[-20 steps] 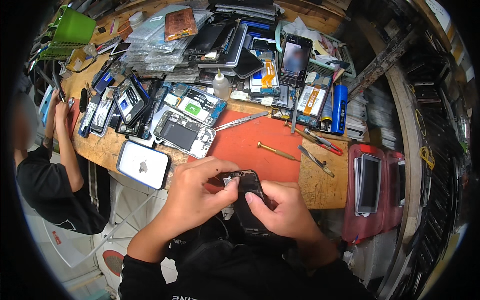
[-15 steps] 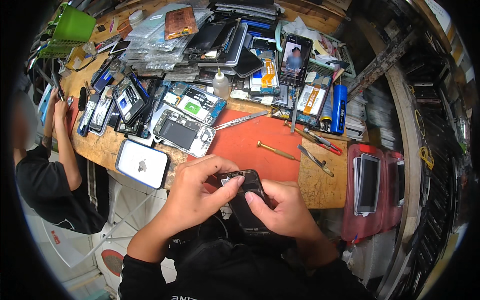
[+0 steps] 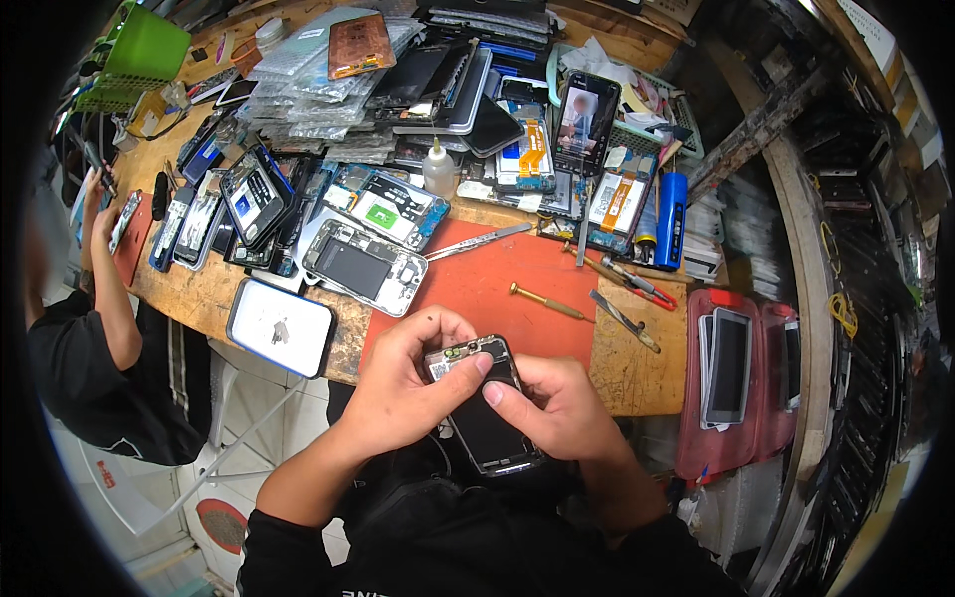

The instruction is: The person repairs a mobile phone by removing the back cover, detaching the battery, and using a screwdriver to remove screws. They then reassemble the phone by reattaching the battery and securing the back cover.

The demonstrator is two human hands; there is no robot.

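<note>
Both of my hands hold an opened phone (image 3: pixel 494 438) above my lap, at the near edge of an orange-red mat (image 3: pixel 448 303). Its black inner side faces up, with small bare parts along the far end. My left hand (image 3: pixel 413 388) grips the far left side, the thumb pressing on those parts. From the right, my right hand (image 3: pixel 559 406) grips the long edge, thumb lying on the black inside. The fingers underneath are hidden. Beyond my left hand lies another opened phone (image 3: pixel 363 264), beside silver tweezers (image 3: pixel 480 241). A brass screwdriver (image 3: pixel 547 299) rests on the mat.
A white-backed phone (image 3: pixel 282 328) lies at the table's left edge. Stacked phone parts and bubble-wrapped packs (image 3: pixel 323 85) crowd the back, near a dropper bottle (image 3: pixel 438 169). Red-handled pliers (image 3: pixel 647 286) and a blue cylinder (image 3: pixel 673 219) lie right. A co-worker (image 3: pixel 109 338) sits at left.
The phone in my hands has tilted, so its far-end parts and near edge show more. My grip stays much the same. The co-worker's hands have shifted at the left.
</note>
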